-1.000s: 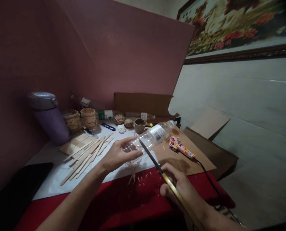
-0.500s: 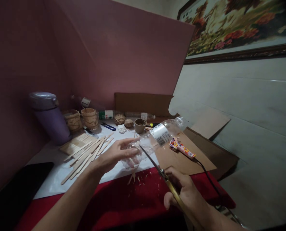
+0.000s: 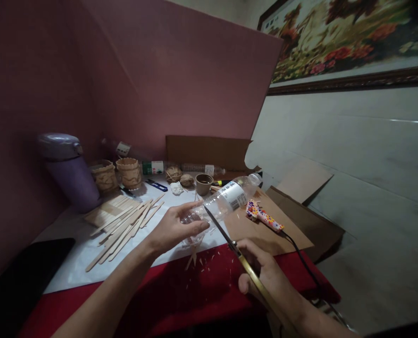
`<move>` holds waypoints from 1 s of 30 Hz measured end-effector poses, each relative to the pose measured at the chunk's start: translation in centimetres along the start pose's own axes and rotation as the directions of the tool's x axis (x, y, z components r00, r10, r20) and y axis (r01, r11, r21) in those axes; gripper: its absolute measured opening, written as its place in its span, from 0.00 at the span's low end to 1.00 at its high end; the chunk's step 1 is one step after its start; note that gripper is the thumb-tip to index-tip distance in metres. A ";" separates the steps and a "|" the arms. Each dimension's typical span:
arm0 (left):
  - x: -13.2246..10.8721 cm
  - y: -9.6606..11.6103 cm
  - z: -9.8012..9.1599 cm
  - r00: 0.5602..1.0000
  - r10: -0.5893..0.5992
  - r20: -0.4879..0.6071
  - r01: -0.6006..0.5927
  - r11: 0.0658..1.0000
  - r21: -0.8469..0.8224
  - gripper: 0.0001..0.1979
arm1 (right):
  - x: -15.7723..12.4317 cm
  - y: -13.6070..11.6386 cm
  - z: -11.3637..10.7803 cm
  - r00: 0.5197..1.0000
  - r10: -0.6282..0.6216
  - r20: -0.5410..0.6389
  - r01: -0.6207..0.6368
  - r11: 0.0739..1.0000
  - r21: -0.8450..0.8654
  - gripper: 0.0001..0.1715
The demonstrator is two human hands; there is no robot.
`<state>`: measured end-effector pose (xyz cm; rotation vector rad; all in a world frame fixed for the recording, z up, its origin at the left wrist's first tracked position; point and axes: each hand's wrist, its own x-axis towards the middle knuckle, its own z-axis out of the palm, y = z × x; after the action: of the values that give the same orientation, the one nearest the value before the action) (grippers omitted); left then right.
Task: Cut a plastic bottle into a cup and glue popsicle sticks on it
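Note:
My left hand [image 3: 181, 226] is wrapped round the lower part of a clear plastic bottle [image 3: 214, 203], which lies tilted with its capped neck up to the right. A white label with a barcode circles the bottle's middle. In my right hand [image 3: 265, 272] is a pair of scissors [image 3: 226, 237] with yellowish handles. Their blades look closed together, and the tip reaches the bottle's side close to my left thumb. Whether the tip touches the plastic I cannot tell. Small wood splinters [image 3: 202, 270] are scattered on the red cloth below.
Wooden craft sticks [image 3: 124, 230] are spread on white paper at left, near a purple tumbler [image 3: 68, 173] and two stick-covered cups [image 3: 129, 173]. Twine balls [image 3: 174, 174] and a small brown pot [image 3: 204, 184] stand behind. A flower-patterned glue gun [image 3: 263, 216] with a cord rests on cardboard [image 3: 275, 241].
The bottle has turned slightly in my left hand, and its neck is a little lower. My left thumb lies further along it. The scissors stay nearly in place.

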<state>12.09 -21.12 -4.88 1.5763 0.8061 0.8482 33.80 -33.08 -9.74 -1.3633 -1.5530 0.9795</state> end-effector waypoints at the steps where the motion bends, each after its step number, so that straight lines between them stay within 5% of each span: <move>1: 0.0 0.0 0.0 1.000 0.011 -0.004 -0.011 1.000 0.014 0.36 | 0.1 0.0 0.0 1.000 -0.006 0.001 0.006 1.000 -0.006 0.18; 18: -0.4 0.1 0.2 0.996 0.068 -0.055 -0.061 0.992 0.111 0.36 | 0.2 -0.3 0.6 0.999 0.009 -0.046 -0.009 1.000 0.000 0.15; 30: -0.4 0.1 0.0 0.992 0.086 -0.094 -0.068 0.982 0.175 0.39 | 0.0 -0.2 0.7 0.999 0.020 -0.036 -0.019 0.999 0.045 0.26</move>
<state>11.91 -21.50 -4.78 1.7364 0.9160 0.9411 33.11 -33.09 -9.83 -1.3605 -1.4849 0.9901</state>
